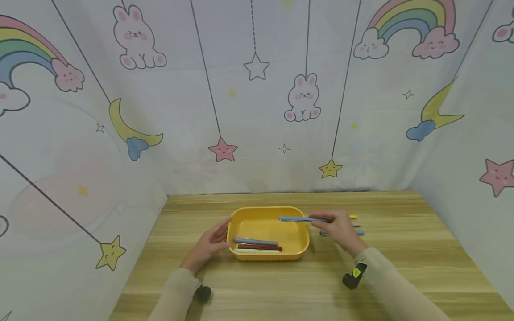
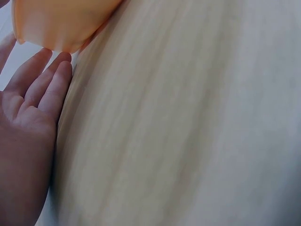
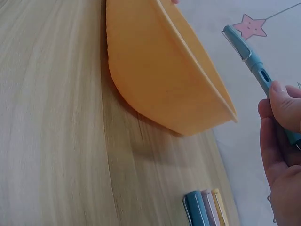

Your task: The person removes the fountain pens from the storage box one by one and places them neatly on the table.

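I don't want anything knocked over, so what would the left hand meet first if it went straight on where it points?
The left hand would meet the yellow tray first; its fingertips seem right at the tray's wall, perhaps touching.

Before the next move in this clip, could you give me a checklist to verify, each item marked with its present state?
1. Right hand grips the light-blue pen between thumb and fingers: ok.
2. Pen's clip end is over the yellow tray: ok.
3. Left hand touches the tray's left side: ok.
4. Bare space in the tray: ok; the grey-blue pen, brown pen and pale green pen lie along the near side.
5. No pens outside on the table: not ok; a darker blue pen, greyish pen and yellow pen lie right of the tray.
6. Held pen's cap fully tight: cannot tell.
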Tool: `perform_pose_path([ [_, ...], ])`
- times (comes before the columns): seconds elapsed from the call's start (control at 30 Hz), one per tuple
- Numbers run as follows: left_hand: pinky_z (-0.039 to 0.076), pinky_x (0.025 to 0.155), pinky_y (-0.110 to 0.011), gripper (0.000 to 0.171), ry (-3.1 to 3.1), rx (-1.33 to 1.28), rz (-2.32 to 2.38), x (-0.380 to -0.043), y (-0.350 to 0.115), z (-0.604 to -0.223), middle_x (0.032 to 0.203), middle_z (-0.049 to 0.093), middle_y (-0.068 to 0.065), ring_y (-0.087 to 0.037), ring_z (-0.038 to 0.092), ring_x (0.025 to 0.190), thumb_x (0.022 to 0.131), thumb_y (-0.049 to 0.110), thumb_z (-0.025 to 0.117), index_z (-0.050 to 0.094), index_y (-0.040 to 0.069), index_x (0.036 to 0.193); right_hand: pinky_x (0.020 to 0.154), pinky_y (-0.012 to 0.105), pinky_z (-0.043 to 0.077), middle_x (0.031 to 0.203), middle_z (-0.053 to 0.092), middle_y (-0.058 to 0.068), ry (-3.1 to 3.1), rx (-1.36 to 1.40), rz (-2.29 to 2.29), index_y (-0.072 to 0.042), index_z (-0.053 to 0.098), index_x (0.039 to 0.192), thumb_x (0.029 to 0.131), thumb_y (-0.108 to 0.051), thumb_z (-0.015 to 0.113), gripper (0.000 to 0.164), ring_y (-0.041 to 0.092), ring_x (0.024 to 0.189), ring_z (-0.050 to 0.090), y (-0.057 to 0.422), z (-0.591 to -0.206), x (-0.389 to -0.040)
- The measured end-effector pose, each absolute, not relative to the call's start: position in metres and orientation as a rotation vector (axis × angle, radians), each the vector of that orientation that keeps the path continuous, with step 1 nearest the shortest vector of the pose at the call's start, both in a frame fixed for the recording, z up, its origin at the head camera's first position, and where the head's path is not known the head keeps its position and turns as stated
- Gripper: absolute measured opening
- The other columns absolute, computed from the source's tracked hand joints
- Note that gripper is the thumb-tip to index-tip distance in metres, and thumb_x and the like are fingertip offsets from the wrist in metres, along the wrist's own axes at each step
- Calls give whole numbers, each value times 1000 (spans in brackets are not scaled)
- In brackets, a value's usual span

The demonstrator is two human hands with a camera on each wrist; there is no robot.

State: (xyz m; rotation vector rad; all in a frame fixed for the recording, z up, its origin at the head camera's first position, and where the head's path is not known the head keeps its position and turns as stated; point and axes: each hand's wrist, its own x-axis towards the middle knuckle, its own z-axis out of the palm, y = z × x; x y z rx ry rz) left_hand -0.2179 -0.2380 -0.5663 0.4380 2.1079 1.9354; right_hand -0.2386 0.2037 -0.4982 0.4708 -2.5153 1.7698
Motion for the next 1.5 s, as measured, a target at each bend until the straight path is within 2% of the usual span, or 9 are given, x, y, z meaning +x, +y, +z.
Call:
perform_pose_path([
  [0.17,42,113,-19,79,2110,477,1926,-218,-238,-567,171,31,-15,-37,33,155,99,4,72,32,15,166,82,36,65,112,79,13,-2524,408,1777,2,77,121,93,-11,81,31,11,95,76,216,-499,-237],
  [0.33,42,113,-20,78,2112,477,1931,-218,-239,-566,170,31,-15,-38,34,154,99,5,71,32,15,166,83,36,65,113,79,14,-2504,362,1790,0,76,123,94,-15,81,34,18,98,78,231,-503,-234],
  [0.5,42,113,-19,78,2113,484,1932,-219,-239,-567,170,32,-14,-37,34,154,99,4,71,33,16,166,77,23,62,115,79,13,-2493,346,1682,-6,80,119,94,-17,82,28,4,98,73,246,-508,-230],
  [0.77,42,113,-19,79,2110,529,1930,-218,-241,-569,170,32,-16,-39,34,154,99,3,71,32,17,166,73,28,62,118,78,11,-2507,269,1605,-6,79,122,94,-24,81,33,4,95,71,270,-511,-220],
  [0.9,42,113,-20,79,2113,534,1930,-219,-240,-569,170,31,-17,-39,34,154,99,3,71,32,16,166,73,27,62,120,77,14,-2492,283,1570,-4,78,123,96,-21,80,33,1,94,71,282,-513,-217],
  [1.0,42,113,-20,78,2113,526,1932,-219,-240,-568,170,32,-17,-39,34,154,99,4,71,32,16,166,74,22,61,119,77,16,-2476,306,1555,-3,79,120,96,-18,79,29,-2,96,70,290,-518,-215],
  [1.2,42,113,-20,79,2118,522,1926,-218,-240,-567,170,32,-16,-39,35,154,99,4,71,32,17,167,79,19,61,116,78,13,-2484,307,1580,1,78,118,95,-13,79,27,0,101,71,302,-533,-212],
  [1.33,42,113,-20,79,2121,522,1928,-219,-240,-568,170,32,-16,-39,34,154,99,4,71,32,16,167,78,21,61,118,78,12,-2533,271,1547,-3,80,118,96,-17,79,26,1,99,72,306,-539,-211],
  [1.5,42,112,-19,79,2114,519,1936,-219,-240,-567,170,32,-16,-39,34,154,99,3,71,32,15,167,83,15,57,122,77,12,-2586,266,1475,-8,81,116,95,-23,80,26,-11,107,63,309,-543,-208],
])
